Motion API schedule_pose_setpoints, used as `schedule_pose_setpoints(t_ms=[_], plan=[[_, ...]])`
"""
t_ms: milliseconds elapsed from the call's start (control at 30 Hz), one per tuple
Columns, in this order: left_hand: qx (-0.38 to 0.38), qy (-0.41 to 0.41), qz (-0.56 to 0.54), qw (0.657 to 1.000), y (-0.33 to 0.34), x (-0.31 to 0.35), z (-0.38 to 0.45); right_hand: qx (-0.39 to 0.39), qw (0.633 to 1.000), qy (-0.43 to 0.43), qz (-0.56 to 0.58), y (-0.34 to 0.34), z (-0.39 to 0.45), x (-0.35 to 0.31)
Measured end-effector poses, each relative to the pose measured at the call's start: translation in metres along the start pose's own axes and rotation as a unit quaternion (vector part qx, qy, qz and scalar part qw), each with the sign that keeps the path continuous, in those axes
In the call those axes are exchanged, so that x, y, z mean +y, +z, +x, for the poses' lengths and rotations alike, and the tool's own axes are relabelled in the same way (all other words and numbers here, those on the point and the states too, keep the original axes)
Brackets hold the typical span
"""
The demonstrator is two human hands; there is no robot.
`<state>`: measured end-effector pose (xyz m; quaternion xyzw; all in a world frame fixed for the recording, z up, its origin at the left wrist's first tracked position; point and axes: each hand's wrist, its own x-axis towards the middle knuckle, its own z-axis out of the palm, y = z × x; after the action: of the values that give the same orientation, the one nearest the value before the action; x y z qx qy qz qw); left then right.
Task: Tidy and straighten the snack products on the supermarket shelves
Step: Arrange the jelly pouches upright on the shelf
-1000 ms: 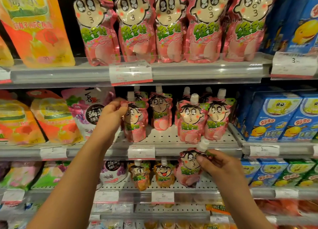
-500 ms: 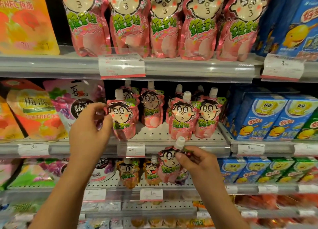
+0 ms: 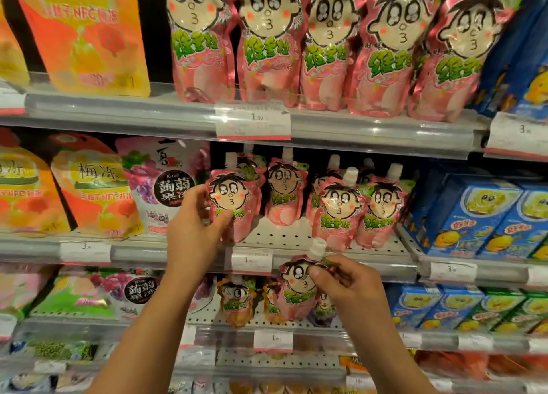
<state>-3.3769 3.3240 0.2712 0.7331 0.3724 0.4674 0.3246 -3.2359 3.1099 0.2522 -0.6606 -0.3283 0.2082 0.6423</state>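
Top-row pink pouches (image 3: 267,43) get their caps cropped by the frame edge. Price tag (image 3: 253,121) small print is too fuzzy to read. Left hand (image 3: 194,230) covers the lower left of one small pouch (image 3: 234,198).

bare perforated shelf (image 3: 284,233) between pink pouches (image 3: 338,212) — upper shelf edge (image 3: 355,127) overhead
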Motion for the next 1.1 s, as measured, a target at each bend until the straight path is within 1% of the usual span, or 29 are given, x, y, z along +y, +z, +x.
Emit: schedule_pose_setpoints(t_ms=[100,267,333,467,567,633,800,833,900,967,1100], plan=[[-0.020,0.012,0.009,1.000,0.002,-0.001,0.006,0.007,1.000,0.004,-0.003,-0.002,-0.003,0.000],[-0.091,-0.007,-0.031,0.995,-0.005,-0.008,0.019,0.018,1.000,0.003,-0.007,-0.007,-0.007,-0.003],[-0.108,-0.002,-0.031,0.994,-0.007,-0.008,0.020,0.017,1.000,-0.003,-0.014,-0.007,-0.006,-0.005],[-0.107,-0.007,-0.041,0.993,-0.010,-0.004,0.019,0.015,0.999,-0.025,-0.019,-0.007,-0.004,-0.011],[-0.104,-0.029,-0.013,0.994,-0.010,-0.002,0.016,0.017,0.999,-0.037,-0.027,-0.006,-0.003,-0.015],[-0.083,-0.025,0.008,0.996,-0.011,-0.003,0.014,0.025,0.998,-0.044,-0.034,-0.006,-0.002,-0.018],[0.001,0.045,0.059,0.997,-0.011,-0.010,-0.017,0.046,0.996,-0.052,-0.063,-0.004,0.005,-0.022],[0.020,0.065,0.077,0.995,-0.010,-0.013,-0.027,0.044,0.995,-0.059,-0.069,-0.003,0.007,-0.024],[0.043,0.133,0.112,0.984,-0.005,-0.024,-0.046,0.046,0.995,-0.066,-0.066,0.001,0.012,-0.030],[0.036,0.189,0.133,0.972,0.002,-0.040,-0.063,0.052,0.994,-0.075,-0.060,0.006,0.018,-0.036],[-0.026,0.226,0.208,0.951,0.014,-0.074,-0.081,0.084,0.984,-0.133,-0.087,0.023,0.030,-0.049]])
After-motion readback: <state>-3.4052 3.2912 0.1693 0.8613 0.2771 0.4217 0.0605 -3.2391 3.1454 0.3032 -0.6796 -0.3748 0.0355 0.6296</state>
